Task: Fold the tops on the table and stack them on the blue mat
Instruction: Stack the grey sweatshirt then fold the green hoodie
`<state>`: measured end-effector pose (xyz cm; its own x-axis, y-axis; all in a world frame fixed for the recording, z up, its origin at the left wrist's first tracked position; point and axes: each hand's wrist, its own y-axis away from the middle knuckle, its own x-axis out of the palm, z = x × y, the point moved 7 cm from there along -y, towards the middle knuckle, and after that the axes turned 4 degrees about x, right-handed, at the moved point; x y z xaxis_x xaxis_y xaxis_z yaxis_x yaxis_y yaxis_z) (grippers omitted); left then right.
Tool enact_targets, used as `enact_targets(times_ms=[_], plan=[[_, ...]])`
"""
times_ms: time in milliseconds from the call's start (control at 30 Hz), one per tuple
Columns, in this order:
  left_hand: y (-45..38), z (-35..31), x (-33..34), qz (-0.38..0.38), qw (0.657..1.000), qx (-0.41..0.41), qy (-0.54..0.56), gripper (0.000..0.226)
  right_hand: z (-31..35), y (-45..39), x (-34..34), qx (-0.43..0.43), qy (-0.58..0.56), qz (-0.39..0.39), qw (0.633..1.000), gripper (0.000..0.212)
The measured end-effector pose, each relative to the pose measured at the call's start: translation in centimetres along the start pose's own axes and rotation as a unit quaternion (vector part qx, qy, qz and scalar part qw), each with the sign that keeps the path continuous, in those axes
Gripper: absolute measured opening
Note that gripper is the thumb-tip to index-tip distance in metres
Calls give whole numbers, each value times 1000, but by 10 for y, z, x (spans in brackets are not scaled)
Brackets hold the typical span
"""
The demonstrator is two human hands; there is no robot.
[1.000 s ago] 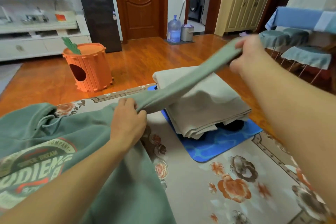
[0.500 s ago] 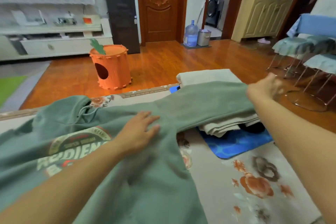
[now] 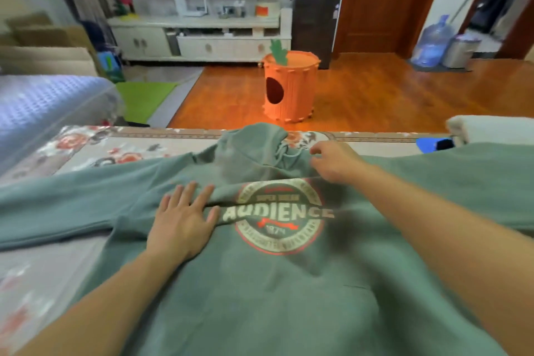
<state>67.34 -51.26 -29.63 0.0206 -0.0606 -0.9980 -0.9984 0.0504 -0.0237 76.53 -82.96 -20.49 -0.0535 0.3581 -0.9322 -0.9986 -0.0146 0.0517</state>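
Note:
A green hoodie (image 3: 260, 283) with a round "AUDIENCE" print lies face up and spread across the floral-clothed table (image 3: 115, 147), sleeves out to both sides. My left hand (image 3: 183, 222) presses flat on its chest, left of the print. Just below the hood, my right hand (image 3: 332, 160) has its fingers curled into the fabric at the neckline. At the far right edge, a corner of the blue mat (image 3: 426, 144) shows under a folded beige top (image 3: 491, 130). The hoodie's right sleeve stretches toward that stack.
An orange carrot-shaped bin (image 3: 290, 87) stands on the wooden floor beyond the table. A blue-covered seat (image 3: 43, 104) sits at the left. A white cabinet (image 3: 202, 40) lines the far wall, and a water bottle (image 3: 432, 40) stands by the door.
My right hand let go of the sleeve near the stack and came back to the neckline. My left hand slid down onto the chest. The view swung left, so the mat sits at the edge.

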Motion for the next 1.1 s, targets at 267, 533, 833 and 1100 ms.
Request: enact_targets(times_ms=[267,533,833,1100], plan=[[2,-2,-11,-91,995,18,35,62,27,-94,15,168,-92,-13,981,32],[4,-4,-15,-118,991,17,63,66,113,-120,36,89,-194,-56,975,32],[23,39,-31,-284,766,-53,575,77,169,120,78,-529,177,29,830,23],[7,11,-28,-159,968,-4,194,21,129,-36,-10,-126,18,-85,988,52]])
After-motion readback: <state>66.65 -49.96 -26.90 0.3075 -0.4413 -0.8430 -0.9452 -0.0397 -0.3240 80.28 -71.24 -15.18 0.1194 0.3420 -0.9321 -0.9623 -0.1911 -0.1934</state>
